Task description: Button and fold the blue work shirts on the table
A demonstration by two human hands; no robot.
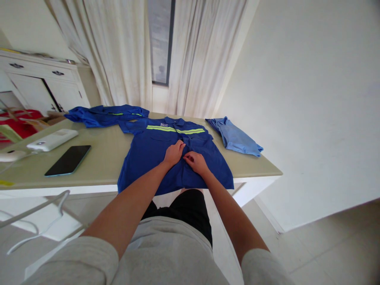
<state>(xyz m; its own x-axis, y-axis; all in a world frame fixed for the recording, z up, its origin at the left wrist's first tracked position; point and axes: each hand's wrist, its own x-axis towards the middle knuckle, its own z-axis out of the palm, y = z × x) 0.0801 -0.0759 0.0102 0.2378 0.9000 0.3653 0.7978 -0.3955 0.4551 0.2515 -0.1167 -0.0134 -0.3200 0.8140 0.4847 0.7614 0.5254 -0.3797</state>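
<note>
A dark blue work shirt (148,158) with a yellow-green reflective stripe across its chest lies face up on the table, collar away from me. Its lower hem hangs over the front edge. My left hand (175,152) pinches the shirt's front opening from the left, fingers closed on the cloth. Just right of it, my right hand (196,161) is also closed on the front edge, a little lower. The two hands are close together at the middle of the shirt. Whether a button is between the fingertips is too small to tell.
Another blue garment (109,114) lies crumpled at the back left. Light blue folded clothing (237,136) rests at the right end of the table (103,174). A phone (69,160) and a white device (53,139) with a cable lie left. A wall (311,111) stands to the right.
</note>
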